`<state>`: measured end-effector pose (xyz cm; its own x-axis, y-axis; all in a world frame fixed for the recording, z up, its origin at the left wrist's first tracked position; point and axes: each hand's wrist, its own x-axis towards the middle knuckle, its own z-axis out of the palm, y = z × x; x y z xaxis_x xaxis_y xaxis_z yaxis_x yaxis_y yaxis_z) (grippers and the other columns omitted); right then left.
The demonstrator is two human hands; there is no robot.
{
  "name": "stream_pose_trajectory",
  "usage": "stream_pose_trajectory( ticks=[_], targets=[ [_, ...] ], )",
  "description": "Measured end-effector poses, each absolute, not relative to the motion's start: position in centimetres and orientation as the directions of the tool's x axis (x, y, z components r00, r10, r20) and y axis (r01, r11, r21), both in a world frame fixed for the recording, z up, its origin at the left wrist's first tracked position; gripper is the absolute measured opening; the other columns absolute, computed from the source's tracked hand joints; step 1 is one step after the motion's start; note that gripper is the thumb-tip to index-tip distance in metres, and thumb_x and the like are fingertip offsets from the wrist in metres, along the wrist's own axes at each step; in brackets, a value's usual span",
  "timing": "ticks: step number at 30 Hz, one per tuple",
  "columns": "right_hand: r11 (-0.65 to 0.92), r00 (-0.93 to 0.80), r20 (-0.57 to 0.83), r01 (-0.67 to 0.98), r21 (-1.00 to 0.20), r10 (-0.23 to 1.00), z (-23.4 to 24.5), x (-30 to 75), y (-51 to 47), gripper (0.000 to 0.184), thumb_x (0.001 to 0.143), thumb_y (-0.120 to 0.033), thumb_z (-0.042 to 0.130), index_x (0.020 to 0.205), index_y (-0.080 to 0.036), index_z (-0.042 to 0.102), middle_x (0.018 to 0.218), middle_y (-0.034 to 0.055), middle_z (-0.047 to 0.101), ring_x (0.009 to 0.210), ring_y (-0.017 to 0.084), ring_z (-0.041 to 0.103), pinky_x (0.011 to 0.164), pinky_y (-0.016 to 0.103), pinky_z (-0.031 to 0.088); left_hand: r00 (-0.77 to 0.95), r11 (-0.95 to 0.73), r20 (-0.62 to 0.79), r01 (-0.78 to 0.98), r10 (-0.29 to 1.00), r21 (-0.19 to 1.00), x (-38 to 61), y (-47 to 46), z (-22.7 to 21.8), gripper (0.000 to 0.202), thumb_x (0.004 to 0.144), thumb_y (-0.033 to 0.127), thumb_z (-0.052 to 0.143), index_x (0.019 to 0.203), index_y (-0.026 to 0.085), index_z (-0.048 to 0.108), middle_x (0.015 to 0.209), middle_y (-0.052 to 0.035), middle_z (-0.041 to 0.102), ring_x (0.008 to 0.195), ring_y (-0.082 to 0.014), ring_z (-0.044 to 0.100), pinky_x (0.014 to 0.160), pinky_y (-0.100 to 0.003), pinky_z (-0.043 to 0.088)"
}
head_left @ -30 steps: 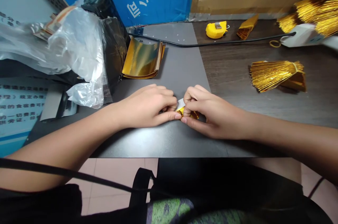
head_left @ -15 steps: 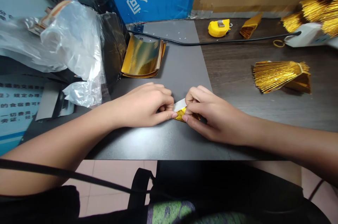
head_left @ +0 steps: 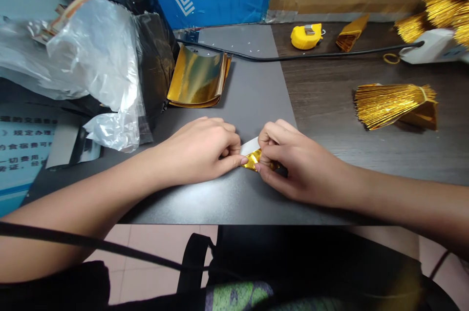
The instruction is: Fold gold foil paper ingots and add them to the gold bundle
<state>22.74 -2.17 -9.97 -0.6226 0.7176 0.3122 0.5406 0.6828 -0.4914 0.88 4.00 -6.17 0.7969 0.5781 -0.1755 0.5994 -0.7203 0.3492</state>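
- Yellow plastic tape measure [head_left: 306, 37] near the back edge of the dark flat surface [head_left: 330, 125].
- Thin black cable [head_left: 252, 59] along that edge, reaching a white plastic block [head_left: 432, 52], possibly a power strip, farther right.
- Crumpled translucent plastic bag [head_left: 98, 57] toward the left edge.

- Gold paper [head_left: 252, 159]: small, shiny, creased, partly hidden; on or just above the table [head_left: 220, 208], nearer its front edge than its back.
- White strip [head_left: 250, 145]: along the gold paper's far side, slanting, right end nearer the table's back edge.
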Motion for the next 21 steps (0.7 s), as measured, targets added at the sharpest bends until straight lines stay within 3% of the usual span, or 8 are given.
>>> stream_pose_trajectory(
  ticks=[11,21],
  targets=[
    [0.683,-0.633,0.297,0.543,-0.488,0.715,-9.96,22.58,-2.27,0.027,0.098,-0.017,0.053,0.071,-0.014,0.052,0.092,0.0108,0.054,0.086,0.019,0.045,0.075,0.034,0.039,0.785,-0.729,-0.159,0.616,0.598,0.299,0.9,3.62,-6.49,0.023,0.095,0.035,0.062,0.084,0.018,0.071,0.083,-0.0033,0.066,0.079,-0.0179,0.054,0.074,-0.033,0.034],
    [0.666,-0.643,0.263,0.531,-0.524,0.719,-10.04,22.9,-2.25,0.021,0.099,-0.015,0.052,0.078,-0.014,0.055,0.097,0.011,0.055,0.09,0.02,0.044,0.078,0.036,0.039,0.818,-0.744,-0.182,0.573,0.546,0.344,0.66,3.83,-6.26,0.022,0.099,0.035,0.057,0.088,0.019,0.068,0.087,-0.0019,0.063,0.084,-0.0171,0.053,0.077,-0.033,0.03]
  ],
)
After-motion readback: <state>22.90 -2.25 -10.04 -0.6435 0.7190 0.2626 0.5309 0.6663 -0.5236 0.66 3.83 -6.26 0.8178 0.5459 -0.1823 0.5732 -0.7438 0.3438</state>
